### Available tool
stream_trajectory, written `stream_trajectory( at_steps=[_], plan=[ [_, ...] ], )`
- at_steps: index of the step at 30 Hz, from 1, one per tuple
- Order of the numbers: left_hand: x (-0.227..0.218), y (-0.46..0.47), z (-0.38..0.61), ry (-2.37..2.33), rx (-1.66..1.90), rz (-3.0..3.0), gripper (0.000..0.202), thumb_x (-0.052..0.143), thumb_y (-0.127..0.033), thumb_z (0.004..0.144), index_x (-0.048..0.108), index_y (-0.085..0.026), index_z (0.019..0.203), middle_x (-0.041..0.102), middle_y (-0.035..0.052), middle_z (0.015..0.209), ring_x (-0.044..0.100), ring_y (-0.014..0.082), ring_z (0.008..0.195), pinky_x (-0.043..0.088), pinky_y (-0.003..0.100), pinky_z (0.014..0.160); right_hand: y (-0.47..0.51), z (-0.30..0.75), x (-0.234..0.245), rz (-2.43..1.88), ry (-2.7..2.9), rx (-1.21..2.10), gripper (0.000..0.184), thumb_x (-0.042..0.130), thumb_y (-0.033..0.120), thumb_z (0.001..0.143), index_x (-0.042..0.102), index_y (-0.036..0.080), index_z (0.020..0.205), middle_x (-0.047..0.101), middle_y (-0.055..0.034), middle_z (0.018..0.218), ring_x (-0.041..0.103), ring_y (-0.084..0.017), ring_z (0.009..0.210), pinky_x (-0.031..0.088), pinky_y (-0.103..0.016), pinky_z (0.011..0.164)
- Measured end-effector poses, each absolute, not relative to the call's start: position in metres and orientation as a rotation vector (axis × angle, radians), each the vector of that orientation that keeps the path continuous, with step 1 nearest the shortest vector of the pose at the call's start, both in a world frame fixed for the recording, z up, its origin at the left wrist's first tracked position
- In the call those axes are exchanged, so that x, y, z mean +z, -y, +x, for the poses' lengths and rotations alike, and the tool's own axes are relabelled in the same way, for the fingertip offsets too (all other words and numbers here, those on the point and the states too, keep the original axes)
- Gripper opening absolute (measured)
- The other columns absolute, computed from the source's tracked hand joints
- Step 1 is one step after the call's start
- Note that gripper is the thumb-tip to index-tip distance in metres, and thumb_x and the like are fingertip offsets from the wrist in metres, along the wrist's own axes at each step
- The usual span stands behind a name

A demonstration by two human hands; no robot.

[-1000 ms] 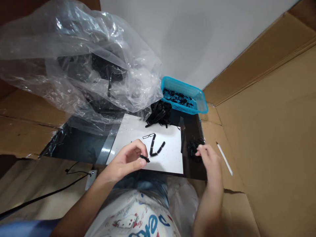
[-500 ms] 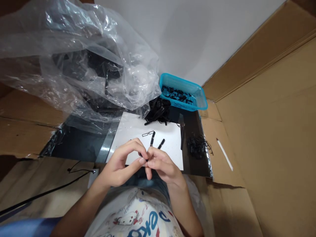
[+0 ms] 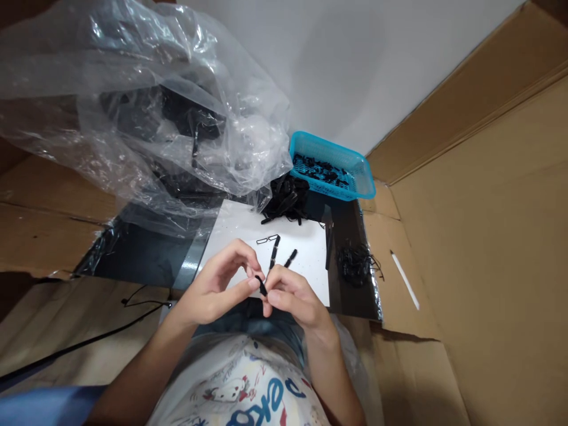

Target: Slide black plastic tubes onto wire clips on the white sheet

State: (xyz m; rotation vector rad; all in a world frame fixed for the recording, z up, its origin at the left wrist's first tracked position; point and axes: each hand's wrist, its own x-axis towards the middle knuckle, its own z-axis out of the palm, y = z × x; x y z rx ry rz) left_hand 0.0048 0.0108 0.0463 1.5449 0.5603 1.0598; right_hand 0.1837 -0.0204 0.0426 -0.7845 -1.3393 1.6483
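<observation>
One crumpled clear plastic bag (image 3: pixel 177 112) overlaps one white rectangular sheet (image 3: pixel 308 260); one blue perforated plastic basket (image 3: pixel 362 171) stands behind. Left hand (image 3: pixel 224 287), half-curled, and right hand (image 3: pixel 296 300), pinched, partly screen sheet; one slim black piece (image 3: pixel 262 287) is held between their fingertips.

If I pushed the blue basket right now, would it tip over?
Probably not: the basket looks wide and low, so it'd likelier slide. It seems light for its size, since its walls look thin and holey. The little black bits inside might shift, as they're scattered loosely.
</observation>
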Motion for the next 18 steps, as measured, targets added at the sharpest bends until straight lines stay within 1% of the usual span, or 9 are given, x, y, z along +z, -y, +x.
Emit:
stream_trajectory(
  at_steps=[3, 5, 7, 10, 13, 18],
  plan=[
    [0.046, -0.012, 0.005, -0.56, 1.049, 1.569, 0.012, 0.06, -0.018, 0.089, 0.054, -0.02, 0.099, 0.056, 0.0025, 0.085, 0.056, 0.0143, 0.076, 0.045, 0.024, 0.067, 0.02, 0.184, 0.042, -0.778, 1.373, 1.644, 0.016, 0.06, 0.033, 0.084, 0.054, 0.02, 0.076, 0.058, 0.002, 0.064, 0.054, -0.013, 0.056, 0.04, -0.026, 0.059],
    [0.048, -0.01, 0.007, -0.623, 1.114, 1.643, 0.013, 0.06, -0.019, 0.089, 0.055, -0.019, 0.1, 0.057, 0.0034, 0.087, 0.055, 0.0157, 0.081, 0.045, 0.026, 0.072, 0.022, 0.183, 0.04, -0.798, 1.36, 1.552, 0.018, 0.06, 0.032, 0.085, 0.053, 0.02, 0.074, 0.058, 0.0024, 0.063, 0.053, -0.012, 0.054, 0.04, -0.026, 0.057],
    [0.051, -0.008, 0.008, -0.701, 1.156, 1.76, 0.009, 0.059, -0.017, 0.089, 0.058, -0.019, 0.097, 0.057, 0.0022, 0.086, 0.054, 0.0147, 0.081, 0.044, 0.026, 0.074, 0.024, 0.181, 0.04, -0.852, 1.365, 1.409, 0.016, 0.059, 0.028, 0.086, 0.052, 0.02, 0.074, 0.058, 0.003, 0.062, 0.054, -0.012, 0.054, 0.041, -0.025, 0.057],
    [0.057, -0.001, 0.009, -0.779, 1.116, 1.941, 0.008, 0.058, -0.01, 0.087, 0.059, -0.018, 0.086, 0.057, -0.001, 0.076, 0.052, 0.0121, 0.073, 0.042, 0.024, 0.07, 0.026, 0.18, 0.041, -0.95, 1.454, 1.162, 0.014, 0.055, 0.022, 0.088, 0.052, 0.02, 0.074, 0.056, 0.003, 0.063, 0.055, -0.012, 0.057, 0.041, -0.024, 0.057],
    [0.063, 0.003, 0.01, -0.795, 1.104, 2.016, 0.01, 0.058, -0.007, 0.085, 0.06, -0.017, 0.082, 0.056, -0.002, 0.072, 0.052, 0.0111, 0.07, 0.041, 0.023, 0.068, 0.027, 0.181, 0.041, -0.993, 1.566, 0.973, 0.015, 0.054, 0.019, 0.087, 0.051, 0.02, 0.073, 0.054, 0.0027, 0.064, 0.054, -0.012, 0.06, 0.042, -0.024, 0.059],
    [0.067, 0.0, 0.009, -0.783, 1.017, 2.031, 0.013, 0.057, -0.006, 0.085, 0.061, -0.016, 0.079, 0.056, -0.0024, 0.07, 0.052, 0.0093, 0.066, 0.041, 0.021, 0.063, 0.027, 0.186, 0.04, -0.973, 1.68, 0.895, 0.014, 0.053, 0.015, 0.086, 0.049, 0.02, 0.073, 0.052, 0.003, 0.066, 0.051, -0.011, 0.061, 0.04, -0.023, 0.058]
  ],
)
